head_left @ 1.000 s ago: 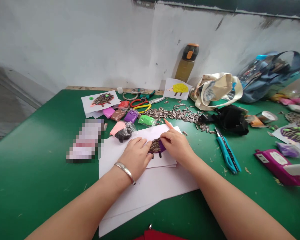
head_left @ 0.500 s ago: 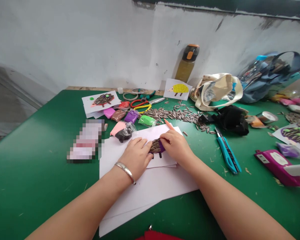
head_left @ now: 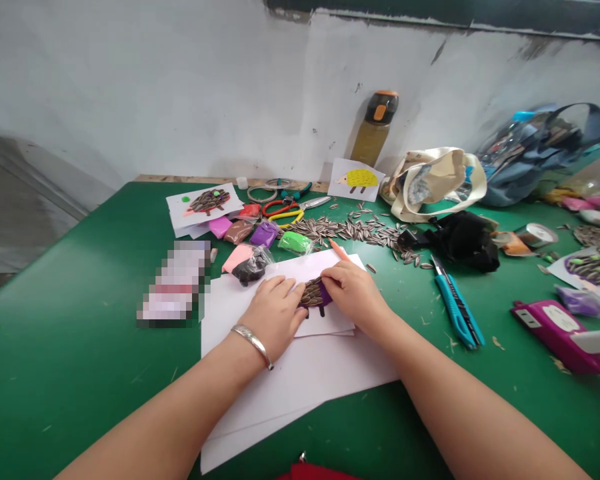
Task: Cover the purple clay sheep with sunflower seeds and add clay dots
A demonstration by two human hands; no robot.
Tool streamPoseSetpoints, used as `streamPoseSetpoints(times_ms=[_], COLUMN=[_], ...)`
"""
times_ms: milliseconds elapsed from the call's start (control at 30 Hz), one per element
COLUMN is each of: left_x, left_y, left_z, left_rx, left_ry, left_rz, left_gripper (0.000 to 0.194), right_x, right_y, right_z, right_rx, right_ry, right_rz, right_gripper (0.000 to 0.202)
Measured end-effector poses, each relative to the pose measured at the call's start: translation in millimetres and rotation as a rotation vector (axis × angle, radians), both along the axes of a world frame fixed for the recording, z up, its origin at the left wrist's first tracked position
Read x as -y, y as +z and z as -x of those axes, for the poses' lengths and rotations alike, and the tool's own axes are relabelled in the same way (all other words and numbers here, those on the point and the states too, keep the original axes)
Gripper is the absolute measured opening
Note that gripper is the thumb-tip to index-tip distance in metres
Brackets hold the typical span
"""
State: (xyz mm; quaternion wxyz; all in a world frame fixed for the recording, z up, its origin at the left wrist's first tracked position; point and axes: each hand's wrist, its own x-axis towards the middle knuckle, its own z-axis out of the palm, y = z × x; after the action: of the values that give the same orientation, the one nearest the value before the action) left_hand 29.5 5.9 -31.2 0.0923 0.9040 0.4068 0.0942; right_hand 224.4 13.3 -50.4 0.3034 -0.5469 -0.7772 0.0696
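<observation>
My left hand [head_left: 276, 312] lies flat on a small white card [head_left: 295, 267], fingers stretched out and a silver bangle at the wrist. Its fingertips touch a patch of striped sunflower seeds [head_left: 312, 293] set on purple clay [head_left: 325, 294] with short dark legs below. At the right edge of the clay, my right hand [head_left: 351, 288] is closed in a pinch; whatever its fingertips hold is hidden. An orange pointed stick [head_left: 338, 249] pokes out beyond that hand, and I cannot tell whether it is gripped. Larger white sheets [head_left: 290, 387] lie beneath the card.
Loose sunflower seeds [head_left: 370, 230] and clay packets [head_left: 265, 233] lie behind the card, near scissors [head_left: 293, 213]. On the right are a teal utility knife [head_left: 457, 310], a black cloth [head_left: 465, 241] and a magenta device [head_left: 560, 333]. A blurred phone-like object [head_left: 175, 283] sits left. A bottle [head_left: 375, 127] leans on the wall.
The whole view has shifted very slightly. Both hands keep their places on the card and the seeds look the same.
</observation>
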Motion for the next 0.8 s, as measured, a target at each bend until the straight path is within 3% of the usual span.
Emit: streamPoseSetpoints(times_ms=[167,667,800], left_x=[-0.6,-0.7,-0.3], left_y=[-0.4,1.6,3.2], left_z=[1.0,0.8,0.8], left_rx=[0.002,0.011,-0.003], left_ry=[-0.010,-0.021,-0.015], left_rz=[-0.001,-0.005,0.013], left_gripper=[0.037,0.030,0.032], right_x=[-0.6,-0.1,-0.6], right_y=[-0.6,1.5,8.2], right_z=[-0.8,0.6,-7.5], right_rx=[0.004,-0.008,0.016], right_ry=[-0.012,0.013,-0.086], right_rz=[0.005,0.001,0.042], right_gripper=[0.028,0.029,0.027])
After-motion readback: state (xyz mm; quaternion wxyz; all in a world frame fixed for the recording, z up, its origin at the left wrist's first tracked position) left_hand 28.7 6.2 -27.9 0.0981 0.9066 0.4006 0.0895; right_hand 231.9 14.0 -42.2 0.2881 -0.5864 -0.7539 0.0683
